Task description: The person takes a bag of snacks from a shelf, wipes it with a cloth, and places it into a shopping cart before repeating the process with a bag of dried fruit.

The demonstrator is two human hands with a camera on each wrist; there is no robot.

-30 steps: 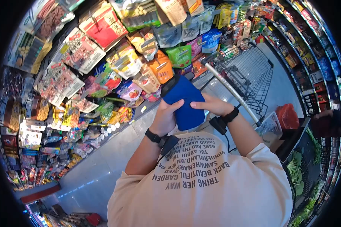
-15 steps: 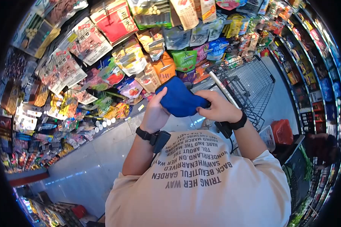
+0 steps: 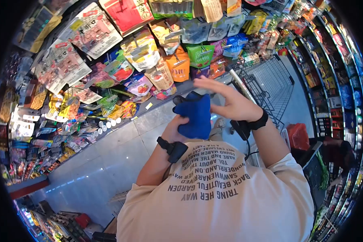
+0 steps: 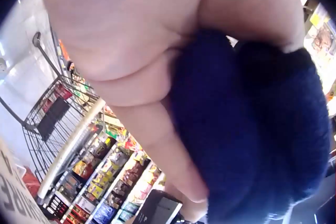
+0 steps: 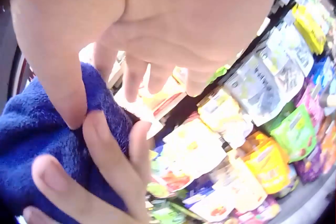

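Note:
A blue towel-like cloth (image 3: 193,117), folded into a soft bundle, is in front of the shirt in the head view. My left hand (image 3: 175,130) grips it from its left side, thumb over the front. In the left wrist view the cloth (image 4: 220,129) bulges out between thumb and fingers. My right hand (image 3: 238,105) is at the cloth's right side, its fingers stretched out past the top edge. The right wrist view shows the right thumb (image 5: 73,111) against the fuzzy cloth (image 5: 47,134), beside the left hand's fingertips (image 5: 97,129).
Snack pouches (image 3: 177,66) hang on a long shelf ahead and to the left. A wire shopping cart (image 3: 274,86) stands beyond the right hand. More stocked shelves (image 3: 339,80) run along the right, with a red bag (image 3: 297,136) nearer. Tiled floor (image 3: 92,177) lies at left.
The cloth has gone from a long flat shape to a smaller folded bundle. My right hand has let go of its pinch on the cloth and straightened its fingers; the left still holds on.

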